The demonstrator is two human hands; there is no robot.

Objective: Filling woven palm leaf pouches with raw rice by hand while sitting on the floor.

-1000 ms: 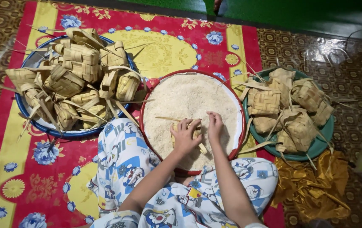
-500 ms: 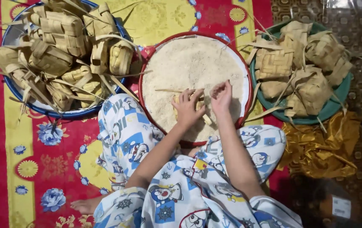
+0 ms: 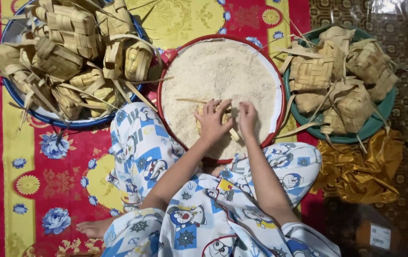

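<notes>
L hand & R hand both in red-rimmed rice tray, near its front edge, fingers curled, pinching a small woven leaf pouch half sunk in rice. Blue basin w/ woven pouches on tray's left; green basin w/ more on right; all on red floral mat

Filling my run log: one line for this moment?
left hand: holds woven pouch | right hand: on rice | red tray

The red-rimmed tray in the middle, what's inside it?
The tray holds white rice, and both hands grip a woven leaf pouch over it. The pouch's contents are hidden.
</notes>
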